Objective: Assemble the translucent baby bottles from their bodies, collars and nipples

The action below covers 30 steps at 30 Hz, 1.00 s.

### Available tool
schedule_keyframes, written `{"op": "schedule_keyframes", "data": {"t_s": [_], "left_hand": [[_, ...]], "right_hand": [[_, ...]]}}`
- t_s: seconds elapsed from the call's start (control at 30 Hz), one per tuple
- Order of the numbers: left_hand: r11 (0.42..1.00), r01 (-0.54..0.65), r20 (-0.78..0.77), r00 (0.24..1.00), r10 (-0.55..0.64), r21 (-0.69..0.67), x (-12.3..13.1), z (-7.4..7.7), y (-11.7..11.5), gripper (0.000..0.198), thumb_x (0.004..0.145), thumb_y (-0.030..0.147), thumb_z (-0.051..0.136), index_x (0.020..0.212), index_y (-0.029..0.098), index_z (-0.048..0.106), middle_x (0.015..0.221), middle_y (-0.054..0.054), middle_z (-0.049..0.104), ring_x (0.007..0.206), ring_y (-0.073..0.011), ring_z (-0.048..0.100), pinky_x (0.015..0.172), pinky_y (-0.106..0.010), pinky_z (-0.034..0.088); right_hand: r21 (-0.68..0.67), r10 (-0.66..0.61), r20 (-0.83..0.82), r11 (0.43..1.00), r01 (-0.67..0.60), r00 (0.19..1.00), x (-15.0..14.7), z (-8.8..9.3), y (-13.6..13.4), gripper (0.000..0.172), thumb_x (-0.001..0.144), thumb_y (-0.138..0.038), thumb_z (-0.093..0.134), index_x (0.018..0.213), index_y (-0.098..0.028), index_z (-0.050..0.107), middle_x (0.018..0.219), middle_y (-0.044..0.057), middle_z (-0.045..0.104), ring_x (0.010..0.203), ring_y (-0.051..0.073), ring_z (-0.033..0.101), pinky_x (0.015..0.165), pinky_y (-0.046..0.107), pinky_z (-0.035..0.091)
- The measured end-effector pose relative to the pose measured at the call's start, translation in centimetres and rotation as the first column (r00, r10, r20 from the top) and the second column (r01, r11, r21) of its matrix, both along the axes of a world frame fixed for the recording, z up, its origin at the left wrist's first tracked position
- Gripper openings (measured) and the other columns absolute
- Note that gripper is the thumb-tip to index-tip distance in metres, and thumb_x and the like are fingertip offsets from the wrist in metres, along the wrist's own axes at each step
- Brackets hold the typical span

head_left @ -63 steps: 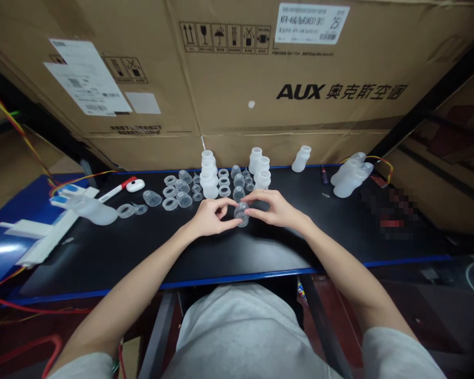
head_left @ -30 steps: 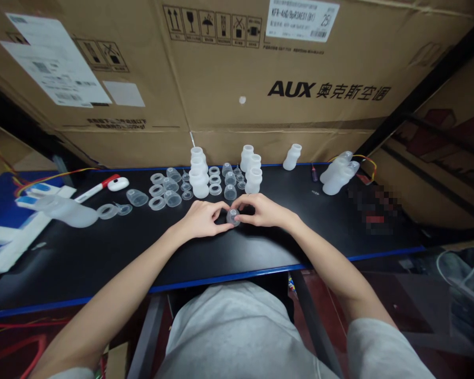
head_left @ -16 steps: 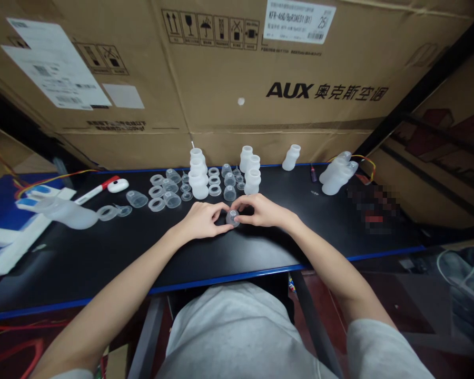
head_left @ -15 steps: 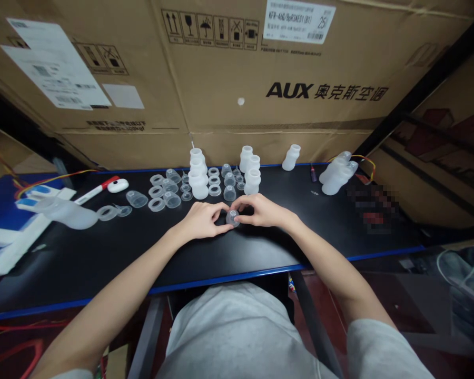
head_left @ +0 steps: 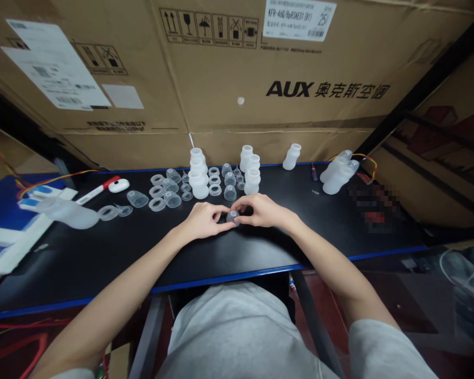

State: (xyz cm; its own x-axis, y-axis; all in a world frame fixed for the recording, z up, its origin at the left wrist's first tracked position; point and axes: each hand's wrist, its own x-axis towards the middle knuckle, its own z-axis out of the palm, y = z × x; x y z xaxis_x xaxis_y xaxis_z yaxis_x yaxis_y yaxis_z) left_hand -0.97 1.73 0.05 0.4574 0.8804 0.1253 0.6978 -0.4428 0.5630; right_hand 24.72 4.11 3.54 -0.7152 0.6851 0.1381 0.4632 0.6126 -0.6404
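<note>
Head view, nearest part first: what did the grip have hold of?

One small clear cap [head_left: 233, 217], shared by two hands. The left hand [head_left: 205, 218] and the right hand [head_left: 264, 211] pinched it from opposite sides between thumb and fingertips.

Why both, for so little a thing?

My guess was steadiness. It looked light and smooth, so pressure from two sides would have kept it from skidding. Its narrow end pointed up. The fingers covered part of it, and I couldn't tell whether it touched the table [head_left: 260, 258] or hung just over it.

And beyond the hands?

Just past them stood a column of similar clear caps [head_left: 229, 193], with clear rings [head_left: 215, 189] to the left and small stemmed discs [head_left: 240, 186] to the right. They looked sorted by kind, I supposed so that each could be picked out at a glance.

What flanked those?

White bottles, uncapped and upright: one file [head_left: 198, 181] on the left, a shorter one [head_left: 252, 181] on the right. Keeping them in lines seemed to leave the near side free for the hands.

Farther off?

A lone bottle [head_left: 292, 157] stood apart toward the right, and capped bottles [head_left: 337, 180] were grouped beyond it. Behind everything, a big brown carton [head_left: 221, 105] walled off the back edge.
</note>
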Motion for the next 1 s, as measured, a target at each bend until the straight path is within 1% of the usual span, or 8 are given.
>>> {"op": "schedule_keyframes", "data": {"t_s": [0.23, 0.37, 0.43, 0.53, 0.6, 0.67, 0.8, 1.0], "left_hand": [[0.999, -0.005, 0.022, 1.000, 0.006, -0.038, 0.1, 0.0, 0.0, 0.048, 0.085, 0.059, 0.086, 0.117, 0.024, 0.090, 0.049, 0.009, 0.050, 0.048, -0.0100, 0.044, 0.062, -0.027, 0.031], [0.993, -0.013, 0.173, 0.984, 0.033, -0.118, 0.2, 0.1, -0.1, 0.050, 0.081, 0.057, 0.088, 0.116, 0.021, 0.089, 0.049, 0.010, 0.046, 0.049, -0.0089, 0.038, 0.060, -0.026, 0.030], [0.975, -0.006, 0.343, 0.936, 0.084, -0.220, 0.2, 0.3, 0.0, 0.052, 0.080, 0.058, 0.089, 0.112, 0.017, 0.089, 0.051, 0.009, 0.048, 0.051, -0.0086, 0.037, 0.057, -0.025, 0.030], [0.923, 0.075, 0.606, 0.774, 0.184, -0.376, 0.3, 0.6, 0.4, 0.054, 0.083, 0.062, 0.085, 0.108, 0.013, 0.086, 0.062, 0.003, 0.059, 0.055, -0.0103, 0.045, 0.054, -0.024, 0.037], [0.878, 0.169, 0.706, 0.670, 0.231, -0.448, 0.4, 0.8, 0.4, 0.055, 0.083, 0.062, 0.086, 0.107, 0.012, 0.085, 0.075, -0.004, 0.071, 0.064, -0.0147, 0.060, 0.056, -0.025, 0.048], [0.832, 0.268, 0.747, 0.622, 0.236, -0.486, 0.6, 0.9, 0.3, 0.056, 0.081, 0.060, 0.089, 0.107, 0.012, 0.084, 0.089, -0.010, 0.077, 0.077, -0.0208, 0.070, 0.061, -0.029, 0.058], [0.775, 0.378, 0.752, 0.633, 0.184, -0.507, 0.7, 0.8, -0.2, 0.052, 0.079, 0.053, 0.095, 0.108, 0.010, 0.085, 0.094, -0.015, 0.082, 0.086, -0.0256, 0.077, 0.068, -0.032, 0.064], [0.792, 0.376, 0.732, 0.669, 0.128, -0.481, 0.7, 0.3, -0.4, 0.046, 0.080, 0.048, 0.097, 0.105, 0.010, 0.087, 0.091, -0.014, 0.084, 0.080, -0.0237, 0.078, 0.068, -0.031, 0.065]], "right_hand": [[-0.001, -0.016, 0.028, 1.000, 0.016, 0.999, 0.0, 0.1, 0.0, 0.028, 0.090, -0.027, 0.088, 0.119, -0.028, 0.084, 0.105, 0.000, 0.085, 0.091, 0.020, 0.079, 0.082, 0.028, 0.054], [-0.004, 0.024, -0.050, 1.000, -0.024, 0.998, 0.5, -0.1, 0.2, 0.029, 0.094, -0.031, 0.087, 0.122, -0.028, 0.083, 0.112, 0.002, 0.085, 0.095, 0.020, 0.080, 0.088, 0.031, 0.057], [-0.042, 0.078, -0.166, 0.995, -0.086, 0.983, 0.8, -0.3, 0.4, 0.044, 0.093, -0.037, 0.090, 0.134, -0.027, 0.079, 0.126, 0.005, 0.082, 0.097, 0.020, 0.080, 0.090, 0.032, 0.060], [-0.038, 0.116, -0.326, 0.990, -0.135, 0.938, 0.8, -0.6, 0.5, 0.068, 0.092, -0.042, 0.091, 0.153, -0.025, 0.066, 0.141, 0.011, 0.075, 0.098, 0.020, 0.078, 0.090, 0.035, 0.063], [0.050, 0.090, -0.366, 0.996, -0.077, 0.926, 0.4, -0.9, 0.3, 0.056, 0.099, -0.038, 0.083, 0.151, -0.024, 0.067, 0.133, 0.011, 0.077, 0.097, 0.020, 0.077, 0.091, 0.036, 0.063], [0.148, 0.049, -0.395, 0.989, 0.011, 0.918, -0.2, -1.4, 0.0, 0.037, 0.105, -0.031, 0.073, 0.141, -0.023, 0.073, 0.118, 0.009, 0.078, 0.094, 0.020, 0.075, 0.090, 0.035, 0.061], [0.241, 0.040, -0.446, 0.967, 0.077, 0.894, -1.3, -2.6, -0.6, 0.021, 0.104, -0.025, 0.069, 0.122, -0.021, 0.079, 0.098, 0.005, 0.075, 0.081, 0.017, 0.068, 0.077, 0.030, 0.056], [0.210, 0.017, -0.410, 0.975, 0.076, 0.912, -1.7, -4.1, -0.5, 0.015, 0.101, -0.032, 0.073, 0.110, -0.021, 0.078, 0.091, 0.004, 0.071, 0.076, 0.017, 0.063, 0.068, 0.029, 0.050]]}}
